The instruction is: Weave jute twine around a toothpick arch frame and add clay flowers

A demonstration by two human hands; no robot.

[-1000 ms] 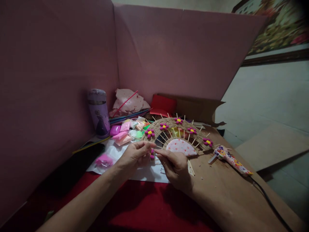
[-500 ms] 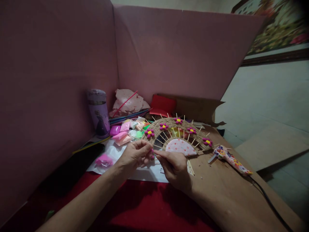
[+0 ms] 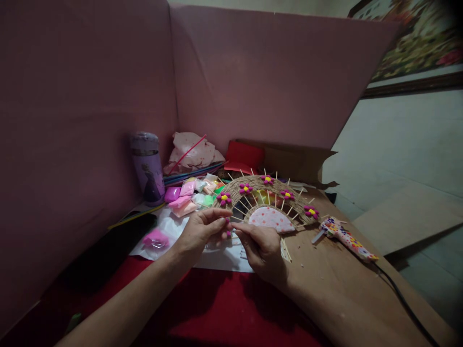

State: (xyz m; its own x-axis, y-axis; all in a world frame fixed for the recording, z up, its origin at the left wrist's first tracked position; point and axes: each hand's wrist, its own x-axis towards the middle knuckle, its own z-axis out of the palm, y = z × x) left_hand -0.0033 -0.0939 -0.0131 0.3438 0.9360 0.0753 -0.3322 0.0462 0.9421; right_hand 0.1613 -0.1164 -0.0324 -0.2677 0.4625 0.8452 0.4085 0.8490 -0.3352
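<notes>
A half-round woven fan (image 3: 269,185) of twine on thin wooden sticks lies on the table, with several magenta clay flowers (image 3: 224,197) stuck along its arc and a pink dotted half-disc (image 3: 271,219) at its centre. My left hand (image 3: 202,231) and my right hand (image 3: 262,248) meet at the fan's lower left end. Both pinch a small magenta clay flower (image 3: 227,230) between their fingertips, just in front of the sticks.
Small bags of coloured clay (image 3: 188,195) lie left of the fan, beside a purple bottle (image 3: 148,168). A patterned glue gun (image 3: 345,236) with a black cord rests at the right. Pink board walls (image 3: 253,72) close in the back and left. A red cloth (image 3: 217,308) covers the near table.
Both hands have stayed at the fan's left end, with only small finger shifts around the clay flower. Nothing else has moved.
</notes>
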